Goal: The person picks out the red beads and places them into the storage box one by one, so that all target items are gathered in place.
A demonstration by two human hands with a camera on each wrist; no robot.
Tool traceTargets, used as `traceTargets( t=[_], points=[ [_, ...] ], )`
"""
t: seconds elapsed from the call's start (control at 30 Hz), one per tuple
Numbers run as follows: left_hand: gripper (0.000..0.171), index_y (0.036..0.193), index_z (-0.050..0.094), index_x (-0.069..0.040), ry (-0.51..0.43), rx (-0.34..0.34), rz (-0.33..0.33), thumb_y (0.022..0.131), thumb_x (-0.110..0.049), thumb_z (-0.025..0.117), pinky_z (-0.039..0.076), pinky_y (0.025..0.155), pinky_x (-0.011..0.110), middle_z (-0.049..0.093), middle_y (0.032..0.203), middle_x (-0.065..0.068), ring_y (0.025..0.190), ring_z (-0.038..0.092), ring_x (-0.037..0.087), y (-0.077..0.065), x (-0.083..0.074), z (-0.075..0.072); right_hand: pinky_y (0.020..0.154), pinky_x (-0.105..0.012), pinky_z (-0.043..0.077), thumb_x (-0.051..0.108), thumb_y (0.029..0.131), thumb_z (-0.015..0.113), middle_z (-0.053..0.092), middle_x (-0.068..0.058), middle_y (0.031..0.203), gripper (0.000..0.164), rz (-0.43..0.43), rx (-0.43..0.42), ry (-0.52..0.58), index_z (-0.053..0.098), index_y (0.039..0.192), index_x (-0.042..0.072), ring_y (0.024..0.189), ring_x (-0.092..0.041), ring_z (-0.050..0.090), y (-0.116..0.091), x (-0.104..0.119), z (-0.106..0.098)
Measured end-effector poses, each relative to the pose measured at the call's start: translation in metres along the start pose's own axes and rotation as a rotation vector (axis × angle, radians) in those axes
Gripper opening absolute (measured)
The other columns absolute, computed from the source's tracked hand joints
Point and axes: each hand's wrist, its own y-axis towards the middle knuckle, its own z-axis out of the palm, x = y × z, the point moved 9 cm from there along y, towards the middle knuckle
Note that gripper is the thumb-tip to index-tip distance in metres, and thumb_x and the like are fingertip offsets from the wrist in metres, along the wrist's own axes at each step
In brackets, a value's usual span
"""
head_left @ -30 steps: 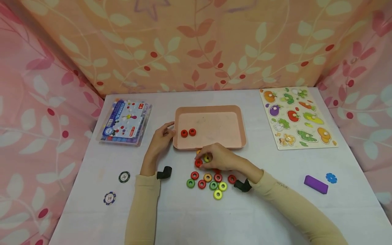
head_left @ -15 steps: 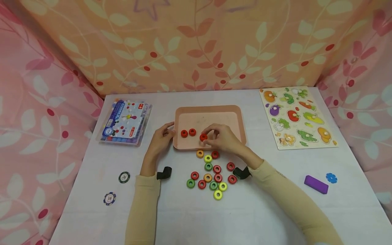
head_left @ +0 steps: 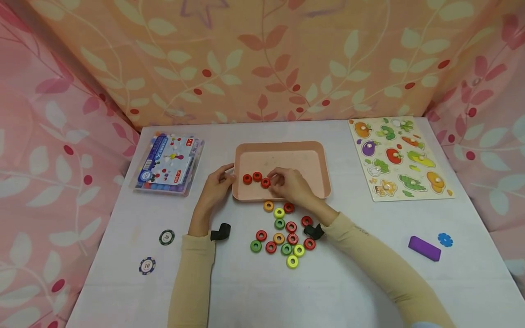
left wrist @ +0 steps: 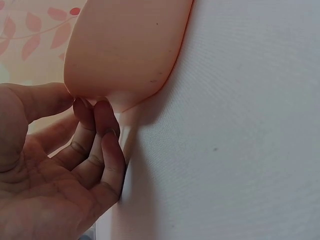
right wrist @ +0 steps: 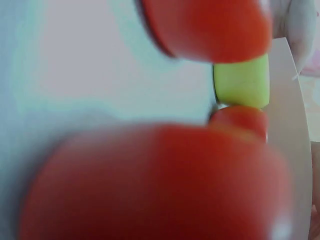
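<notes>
At the left wall of the peach tray (head_left: 293, 157), my left hand (head_left: 216, 186) pinches the rim. In the left wrist view its thumb and bent fingertips meet at the edge of the tray (left wrist: 125, 55). My right hand (head_left: 292, 186) reaches over the tray's front wall and pinches a red ring bead (head_left: 265, 182) low over the tray floor. Two more red ring beads (head_left: 252, 177) lie just left of it in the tray. Blurred red beads (right wrist: 160, 185) and a yellow-green bead (right wrist: 242, 82) fill the right wrist view.
Loose red, green, yellow and orange ring beads (head_left: 286, 249) are scattered in front of the tray, some beside the right wrist's black camera (head_left: 314, 232). A clear box (head_left: 168, 164) and poker chips (head_left: 167, 237) lie left. A vegetable puzzle board (head_left: 402, 159) and purple block (head_left: 424, 248) lie right.
My right hand has picked a red ring bead from the pile and carried it left into the tray, beside the other two. Red beads near the right wrist shifted slightly. My left hand stayed put.
</notes>
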Motion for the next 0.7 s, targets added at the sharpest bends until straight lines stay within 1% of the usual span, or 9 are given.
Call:
traceTargets(
  t=[0.1,0.2,0.33,0.5,0.63,0.7],
  points=[
    [0.042,0.143,0.055,-0.016,0.001,0.002,-0.006,0.101,-0.019,0.059,0.04,0.069,0.026,0.06,0.093,0.009,0.075,0.051,0.017,0.0,0.0,0.0,0.073,-0.03,0.052,0.008,0.087,0.076,0.073,-0.004,0.099,0.032,-0.012,0.003,0.035,0.067,0.117,0.007,0.081,-0.015,0.064,0.001,0.001,0.001],
    [0.042,0.143,0.055,-0.016,0.002,0.005,-0.003,0.101,-0.019,0.058,0.041,0.07,0.026,0.062,0.094,0.01,0.076,0.051,0.017,-0.001,-0.001,0.0,0.073,-0.029,0.052,0.009,0.087,0.077,0.074,-0.004,0.103,0.032,-0.039,0.018,0.056,0.066,0.117,0.007,0.083,-0.015,0.065,-0.001,0.003,0.001],
    [0.042,0.143,0.055,-0.014,-0.012,0.007,0.009,0.101,-0.018,0.059,0.041,0.07,0.025,0.063,0.096,0.014,0.076,0.052,0.016,-0.002,-0.002,0.0,0.072,-0.029,0.053,0.007,0.087,0.076,0.071,-0.004,0.101,0.027,-0.105,0.041,0.076,0.068,0.112,0.006,0.083,-0.016,0.063,-0.01,0.012,-0.004],
    [0.042,0.143,0.056,-0.013,-0.013,0.006,0.014,0.101,-0.017,0.059,0.041,0.071,0.025,0.064,0.097,0.015,0.077,0.053,0.018,-0.001,-0.002,0.001,0.069,-0.03,0.053,0.007,0.087,0.075,0.066,0.0,0.089,0.018,-0.176,0.046,0.086,0.07,0.105,0.005,0.079,-0.015,0.059,-0.03,0.025,-0.015],
    [0.042,0.143,0.056,-0.014,-0.002,0.003,0.014,0.101,-0.018,0.059,0.041,0.072,0.026,0.063,0.097,0.014,0.079,0.053,0.019,-0.002,-0.003,0.001,0.063,-0.028,0.05,0.008,0.087,0.077,0.066,0.002,0.086,0.017,-0.2,0.035,0.075,0.071,0.103,0.006,0.073,-0.014,0.058,-0.047,0.032,-0.027],
    [0.042,0.143,0.056,-0.015,0.003,0.002,0.016,0.101,-0.018,0.059,0.041,0.072,0.026,0.062,0.096,0.013,0.078,0.052,0.019,-0.002,-0.003,0.0,0.059,-0.026,0.048,0.007,0.086,0.078,0.07,0.003,0.088,0.019,-0.184,0.053,0.085,0.073,0.104,0.008,0.069,-0.014,0.058,-0.056,0.031,-0.03]
  ],
)
